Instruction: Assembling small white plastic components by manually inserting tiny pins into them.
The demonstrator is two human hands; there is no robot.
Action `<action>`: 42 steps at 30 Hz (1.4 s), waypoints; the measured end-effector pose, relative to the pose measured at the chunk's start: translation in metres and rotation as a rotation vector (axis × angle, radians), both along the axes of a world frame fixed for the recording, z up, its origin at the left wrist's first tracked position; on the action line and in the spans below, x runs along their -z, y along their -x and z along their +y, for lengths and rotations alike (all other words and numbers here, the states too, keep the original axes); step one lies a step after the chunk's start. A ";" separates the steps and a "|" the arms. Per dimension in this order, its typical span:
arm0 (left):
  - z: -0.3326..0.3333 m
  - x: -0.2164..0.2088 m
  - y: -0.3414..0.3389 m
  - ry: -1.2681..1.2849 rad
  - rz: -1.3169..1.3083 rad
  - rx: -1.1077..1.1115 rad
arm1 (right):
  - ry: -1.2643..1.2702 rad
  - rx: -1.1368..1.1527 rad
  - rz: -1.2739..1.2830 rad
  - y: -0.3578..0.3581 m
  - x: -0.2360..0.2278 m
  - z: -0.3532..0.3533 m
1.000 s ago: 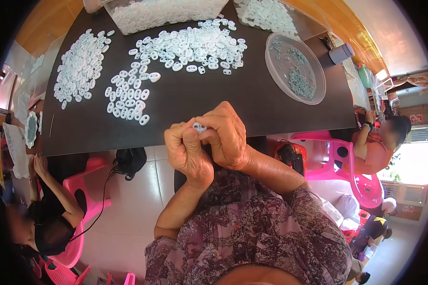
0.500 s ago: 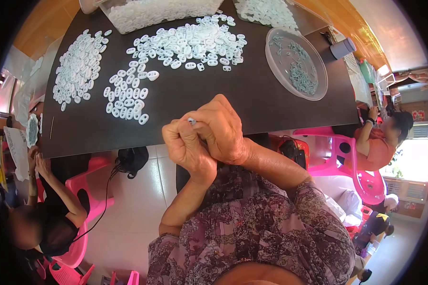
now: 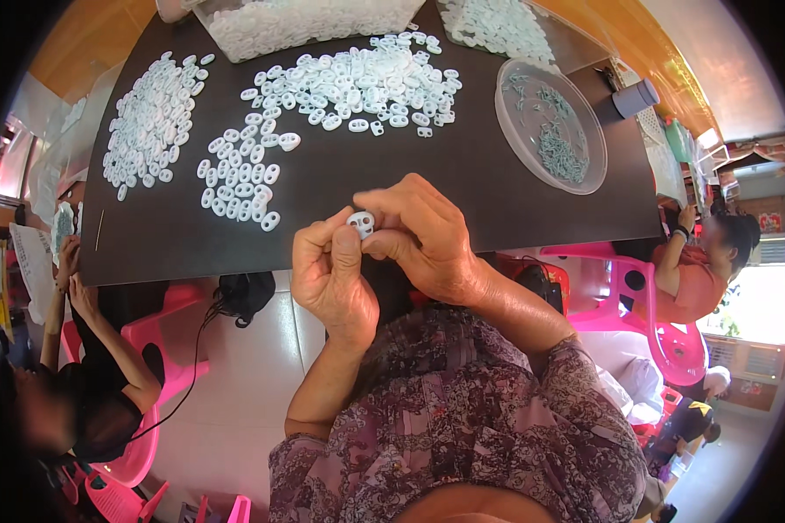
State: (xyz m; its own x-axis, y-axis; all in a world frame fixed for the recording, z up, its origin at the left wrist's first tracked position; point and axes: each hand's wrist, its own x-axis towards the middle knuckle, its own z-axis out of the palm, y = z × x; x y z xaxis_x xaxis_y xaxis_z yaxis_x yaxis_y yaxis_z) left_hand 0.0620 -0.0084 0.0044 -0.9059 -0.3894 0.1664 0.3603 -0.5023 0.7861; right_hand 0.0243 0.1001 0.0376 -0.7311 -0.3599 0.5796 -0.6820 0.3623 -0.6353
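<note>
Pinches one white two-holed piece (image 3: 360,219) in the left grip (image 3: 336,283); curves the right grip (image 3: 432,244) close about its right side, but cannot tell whether also pressing on it. Seems at the step of handling this single piece; probably calls next for steady, exact control. Has, ahead-left of the grip on the dark tabletop (image 3: 384,161), a loose cluster of similar pieces (image 3: 244,189); ahead and farther, a large white heap (image 3: 362,87); farther still, ahead-right, a round clear tray (image 3: 525,135) holding tiny grey-green parts (image 3: 560,155).
</note>
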 end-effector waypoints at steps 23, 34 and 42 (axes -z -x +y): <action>0.003 0.006 -0.002 0.154 0.097 -0.050 | -0.001 0.016 0.248 -0.005 0.010 -0.008; 0.008 0.019 -0.005 0.218 0.085 -0.129 | -0.026 0.055 0.331 -0.007 0.024 -0.011; 0.012 0.015 0.000 0.216 0.082 -0.127 | -0.029 0.024 0.305 -0.003 0.024 -0.006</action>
